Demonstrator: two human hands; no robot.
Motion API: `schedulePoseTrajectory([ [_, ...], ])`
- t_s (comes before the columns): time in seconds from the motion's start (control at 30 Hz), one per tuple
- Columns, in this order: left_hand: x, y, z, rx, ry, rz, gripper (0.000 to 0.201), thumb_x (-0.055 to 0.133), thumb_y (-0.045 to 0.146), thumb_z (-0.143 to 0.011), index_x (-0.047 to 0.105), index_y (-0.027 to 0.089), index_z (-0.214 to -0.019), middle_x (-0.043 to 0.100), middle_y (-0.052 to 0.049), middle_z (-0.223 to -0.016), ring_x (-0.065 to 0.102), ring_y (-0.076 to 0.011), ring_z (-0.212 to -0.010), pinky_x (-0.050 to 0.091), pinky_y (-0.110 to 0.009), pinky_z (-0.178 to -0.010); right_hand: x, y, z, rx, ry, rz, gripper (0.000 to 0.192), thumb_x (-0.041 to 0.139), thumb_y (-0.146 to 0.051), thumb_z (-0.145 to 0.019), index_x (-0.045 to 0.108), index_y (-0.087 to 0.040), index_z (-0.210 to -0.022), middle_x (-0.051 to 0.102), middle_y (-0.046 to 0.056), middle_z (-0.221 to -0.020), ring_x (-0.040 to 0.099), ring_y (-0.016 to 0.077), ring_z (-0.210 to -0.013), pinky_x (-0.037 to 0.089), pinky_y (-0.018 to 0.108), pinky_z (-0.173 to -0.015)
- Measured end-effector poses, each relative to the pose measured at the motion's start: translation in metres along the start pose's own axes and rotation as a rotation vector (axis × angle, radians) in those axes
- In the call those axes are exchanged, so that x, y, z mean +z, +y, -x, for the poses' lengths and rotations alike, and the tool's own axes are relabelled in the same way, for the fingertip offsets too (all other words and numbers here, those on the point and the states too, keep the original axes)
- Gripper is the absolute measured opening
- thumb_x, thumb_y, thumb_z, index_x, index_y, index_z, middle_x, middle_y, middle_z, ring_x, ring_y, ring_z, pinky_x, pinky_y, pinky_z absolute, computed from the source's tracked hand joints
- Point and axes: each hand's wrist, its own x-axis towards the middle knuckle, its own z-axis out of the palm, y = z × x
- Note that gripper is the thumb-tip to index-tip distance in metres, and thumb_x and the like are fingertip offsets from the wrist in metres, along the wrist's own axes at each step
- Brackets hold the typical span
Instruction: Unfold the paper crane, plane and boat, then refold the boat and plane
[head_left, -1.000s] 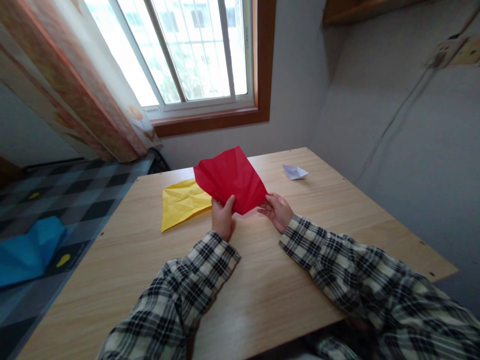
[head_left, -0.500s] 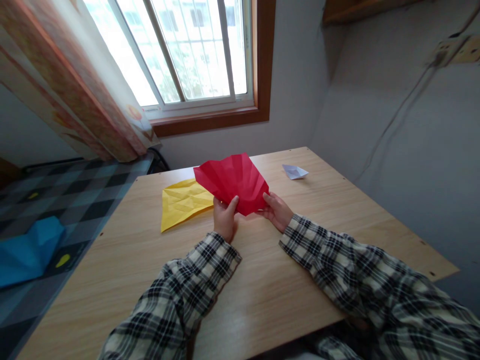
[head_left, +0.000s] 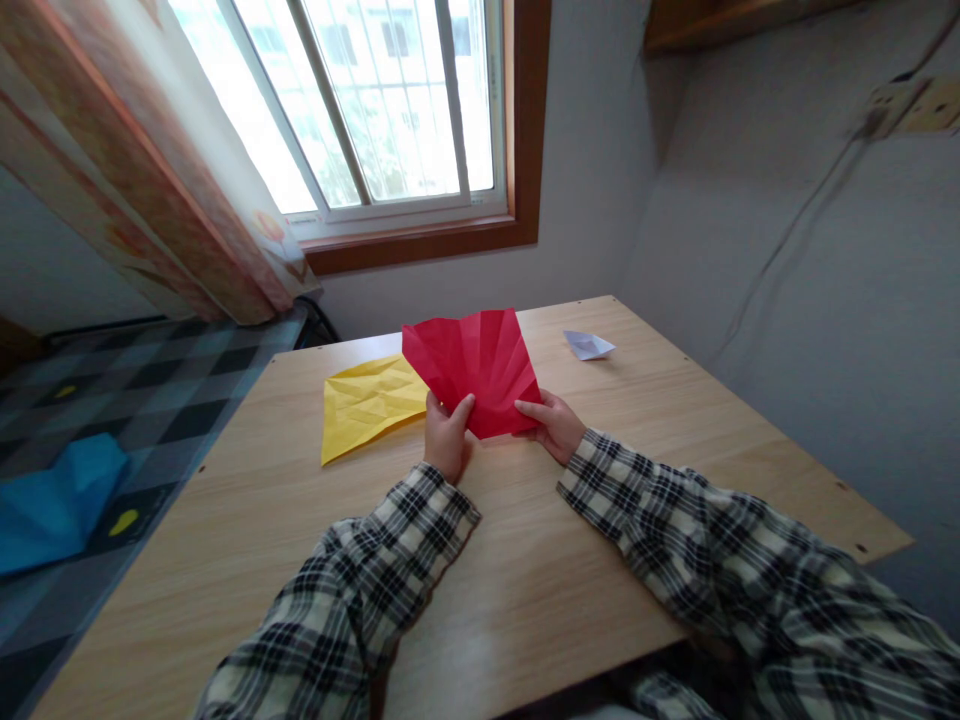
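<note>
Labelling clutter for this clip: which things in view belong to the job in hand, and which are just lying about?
In hand:
red paper, creased, held by left hand and right hand

Apparently just lying about:
yellow paper, on the wooden table
folded white paper, toward the table's far right
blue sheet, on the checked surface at left

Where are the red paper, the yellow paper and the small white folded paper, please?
Red paper (head_left: pixel 484 368), head view: the middle of its creased face.
Yellow paper (head_left: pixel 371 405), head view: its creased upper surface.
Small white folded paper (head_left: pixel 589 347), head view: the middle of its visible surface.
</note>
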Motion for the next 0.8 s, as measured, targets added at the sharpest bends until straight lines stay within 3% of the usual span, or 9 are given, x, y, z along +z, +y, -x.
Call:
schedulePoseTrajectory([
  [0.1, 0.000, 0.002, 0.000, -0.025, -0.041, 0.014, 0.052, 0.075, 0.029, -0.078, 0.054, 0.021, -0.125, 0.070, -0.010, -0.120, 0.067, -0.0245, -0.110, 0.053, -0.044, -0.100, -0.002, -0.001, -0.002, 0.045, -0.012, 0.009, 0.034, 0.080, -0.039, -0.074, 0.069, -0.020, -0.099, 0.077, 0.005, -0.093, 0.072, 0.0204, -0.075, 0.060, 0.029, -0.054],
  [0.2, 0.000, 0.001, -0.001, -0.074, -0.123, 0.026, 0.056, 0.076, 0.029, -0.076, 0.052, 0.021, -0.126, 0.071, -0.010, -0.117, 0.068, -0.0254, -0.110, 0.053, -0.045, -0.099, -0.005, 0.004, -0.006, 0.000, -0.004, 0.010, 0.034, 0.080, -0.041, -0.074, 0.070, -0.019, -0.098, 0.078, 0.006, -0.095, 0.074, 0.0228, -0.084, 0.063, 0.036, -0.074],
  [0.33, -0.003, -0.002, -0.003, -0.119, -0.186, 0.031, 0.061, 0.078, 0.027, -0.073, 0.049, 0.023, -0.127, 0.072, -0.009, -0.112, 0.070, -0.0251, -0.104, 0.057, -0.044, -0.092, -0.012, 0.013, -0.010, -0.126, 0.092, 0.127, 0.037, 0.082, -0.038, -0.071, 0.073, -0.020, -0.101, 0.078, 0.005, -0.101, 0.073, 0.0234, -0.095, 0.057, 0.041, -0.095],
  [0.5, -0.009, -0.005, -0.007, -0.142, -0.116, -0.061, 0.052, 0.074, 0.029, -0.076, 0.049, 0.022, -0.122, 0.073, -0.005, -0.100, 0.071, -0.0197, -0.081, 0.060, -0.038, -0.075, -0.020, 0.015, -0.014, -0.247, 0.232, 0.213, 0.034, 0.079, -0.041, -0.074, 0.073, -0.022, -0.101, 0.077, 0.004, -0.104, 0.071, 0.0234, -0.101, 0.056, 0.043, -0.096],
  [0.63, -0.011, -0.005, -0.008, -0.099, -0.068, -0.105, 0.041, 0.074, 0.031, -0.075, 0.054, 0.020, -0.110, 0.072, -0.005, -0.101, 0.070, -0.0194, -0.088, 0.059, -0.037, -0.081, -0.024, 0.014, -0.016, -0.290, 0.302, 0.235, 0.032, 0.078, -0.042, -0.074, 0.073, -0.023, -0.099, 0.077, 0.003, -0.103, 0.071, 0.0237, -0.101, 0.055, 0.043, -0.096],
  [0.8, -0.010, -0.005, -0.008, -0.119, -0.063, -0.071, 0.045, 0.076, 0.034, -0.075, 0.052, 0.020, -0.110, 0.071, -0.004, -0.101, 0.070, -0.0197, -0.088, 0.059, -0.039, -0.081, -0.026, 0.014, -0.018, -0.327, 0.344, 0.229, 0.033, 0.078, -0.044, -0.073, 0.073, -0.024, -0.099, 0.078, 0.002, -0.102, 0.069, 0.0248, -0.104, 0.056, 0.043, -0.096],
])
